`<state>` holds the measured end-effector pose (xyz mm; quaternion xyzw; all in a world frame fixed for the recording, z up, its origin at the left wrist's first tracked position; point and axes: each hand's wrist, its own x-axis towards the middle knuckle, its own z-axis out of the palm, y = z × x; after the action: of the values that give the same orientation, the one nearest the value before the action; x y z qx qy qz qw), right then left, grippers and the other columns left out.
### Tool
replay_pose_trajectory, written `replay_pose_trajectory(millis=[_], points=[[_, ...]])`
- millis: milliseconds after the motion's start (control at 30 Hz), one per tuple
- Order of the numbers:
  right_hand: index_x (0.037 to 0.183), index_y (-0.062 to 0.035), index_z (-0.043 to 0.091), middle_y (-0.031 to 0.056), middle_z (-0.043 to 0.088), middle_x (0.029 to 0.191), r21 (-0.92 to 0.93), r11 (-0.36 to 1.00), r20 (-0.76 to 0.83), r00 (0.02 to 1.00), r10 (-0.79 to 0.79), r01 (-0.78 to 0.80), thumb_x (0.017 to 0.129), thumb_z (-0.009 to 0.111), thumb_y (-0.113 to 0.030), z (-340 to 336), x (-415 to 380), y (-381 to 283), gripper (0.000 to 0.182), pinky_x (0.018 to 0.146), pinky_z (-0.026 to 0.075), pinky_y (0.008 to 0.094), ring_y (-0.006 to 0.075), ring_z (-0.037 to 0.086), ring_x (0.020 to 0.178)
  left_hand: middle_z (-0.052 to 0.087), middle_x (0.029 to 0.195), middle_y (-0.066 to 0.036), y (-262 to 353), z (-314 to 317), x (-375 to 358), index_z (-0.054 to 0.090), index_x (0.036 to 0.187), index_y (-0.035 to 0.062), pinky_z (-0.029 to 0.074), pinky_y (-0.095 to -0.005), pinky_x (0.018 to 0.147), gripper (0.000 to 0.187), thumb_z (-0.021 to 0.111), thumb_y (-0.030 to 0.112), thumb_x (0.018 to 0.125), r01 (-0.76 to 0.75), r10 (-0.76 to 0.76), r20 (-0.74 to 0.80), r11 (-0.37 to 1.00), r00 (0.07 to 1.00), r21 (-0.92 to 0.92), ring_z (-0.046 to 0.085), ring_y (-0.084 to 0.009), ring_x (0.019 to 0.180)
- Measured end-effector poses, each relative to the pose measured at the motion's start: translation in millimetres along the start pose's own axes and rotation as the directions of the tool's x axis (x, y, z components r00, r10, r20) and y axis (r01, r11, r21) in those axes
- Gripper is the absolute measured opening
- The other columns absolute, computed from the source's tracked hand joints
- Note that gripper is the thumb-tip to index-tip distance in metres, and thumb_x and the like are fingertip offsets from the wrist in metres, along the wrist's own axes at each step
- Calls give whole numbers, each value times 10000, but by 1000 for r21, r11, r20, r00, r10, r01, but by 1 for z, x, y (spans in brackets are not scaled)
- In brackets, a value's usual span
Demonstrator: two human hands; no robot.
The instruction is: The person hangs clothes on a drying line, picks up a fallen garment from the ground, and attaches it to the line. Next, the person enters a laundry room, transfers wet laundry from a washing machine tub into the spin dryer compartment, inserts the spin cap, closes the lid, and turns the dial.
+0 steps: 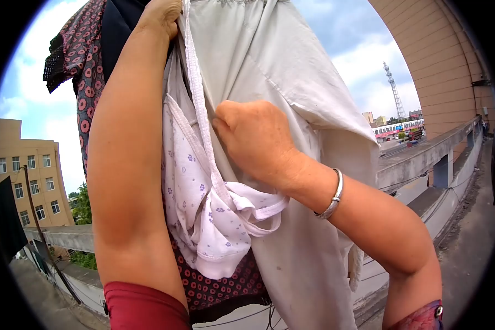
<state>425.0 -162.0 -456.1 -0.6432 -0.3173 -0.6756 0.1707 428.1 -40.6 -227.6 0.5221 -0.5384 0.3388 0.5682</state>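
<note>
At the top edge, my left hand (162,16) is closed where the straps of a white camisole (220,236) with small purple flowers come up; its fingertips are partly hidden. The camisole hangs bunched below it, one strap running past my right hand. My right hand (258,140) is curled into a fist in front of pale grey trousers (302,220), close to that strap. Whether anything is inside the fist is hidden. The trousers hang from above, their waistband gathered at the top edge. A silver bracelet (333,195) circles my right wrist.
A dark garment with pink rings (91,82) and a navy cloth (121,33) hang behind at left. A concrete parapet (401,165) runs behind the clothes. A tan building (30,165) stands at left, a brown-panelled wall (445,55) at right, and a lattice tower (393,91) far off.
</note>
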Motion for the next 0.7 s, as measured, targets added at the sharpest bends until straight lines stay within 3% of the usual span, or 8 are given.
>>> replay_pose_trajectory(millis=[100, 167, 200, 300, 400, 500, 567, 700], points=[[688, -37, 582, 179, 571, 631, 50, 999, 42, 999, -1, -1, 732, 551, -136, -16, 2, 10, 113, 583, 465, 394, 314, 586, 646, 607, 676, -132, 4, 13, -13, 602, 767, -44, 523, -309, 529, 110, 523, 31, 779, 44, -60, 111, 989, 992, 138, 595, -189, 551], [718, -32, 597, 182, 572, 640, 74, 997, 79, 997, -6, 0, 737, 581, -171, -37, -2, 16, 141, 584, 461, 385, 301, 589, 652, 614, 716, -120, 3, -2, -20, 601, 829, -31, 518, -297, 534, 133, 534, 81, 799, -26, 60, -108, 956, 992, 292, 597, -183, 575], [772, -19, 605, 160, 569, 623, 162, 982, 217, 975, 55, -92, 727, 616, -199, -52, -8, 22, 186, 564, 450, 360, 265, 580, 621, 628, 907, -114, -22, -47, 30, 607, 977, 24, 504, -306, 706, 271, 463, -38, 755, -94, 106, -59, 981, 993, 172, 610, -196, 764], [909, 20, 605, 65, 540, 579, 255, 862, 644, 742, 187, -439, 683, 697, -213, -109, -26, 45, 338, 490, 398, 261, 134, 512, 543, 617, 858, -88, -2, -62, 11, 569, 976, 11, 518, -317, 652, 227, 485, -37, 771, -130, 170, -131, 954, 977, 271, 592, -186, 688], [886, -5, 607, -12, 486, 533, 533, 578, 529, 777, 343, -618, 722, 671, -176, -160, -54, 91, 246, 412, 320, 170, 48, 415, 456, 589, 874, -82, -12, -123, 63, 566, 934, 8, 472, -296, 663, 227, 589, 73, 719, -224, 350, -249, 878, 903, 423, 563, -181, 731], [884, -18, 601, -47, 442, 489, 747, 415, 182, 761, 623, -519, 749, 651, -177, -187, -77, 130, 215, 365, 275, 141, 19, 352, 392, 577, 1016, -155, -8, -99, 49, 551, 1013, -28, 436, -284, 792, 446, 659, 257, 688, 14, 364, -430, 749, 827, 662, 569, -228, 901], [932, -5, 590, -37, 464, 519, 754, 412, 178, 763, 621, -511, 723, 679, -194, -209, -88, 141, 296, 376, 295, 146, 30, 382, 413, 545, 1088, -193, 3, -60, 17, 541, 1050, -22, 415, -310, 853, 554, 679, 355, 668, 295, 555, -468, 376, 687, 879, 543, -272, 993], [956, 3, 597, 2, 509, 639, 462, 670, 441, 806, 396, -582, 660, 723, -197, -236, -97, 121, 378, 487, 362, 180, 77, 448, 548, 537, 1100, -195, -6, -50, 11, 543, 1053, -13, 404, -332, 878, 577, 674, 395, 666, 318, 557, -478, 363, 679, 876, 530, -291, 1014]])
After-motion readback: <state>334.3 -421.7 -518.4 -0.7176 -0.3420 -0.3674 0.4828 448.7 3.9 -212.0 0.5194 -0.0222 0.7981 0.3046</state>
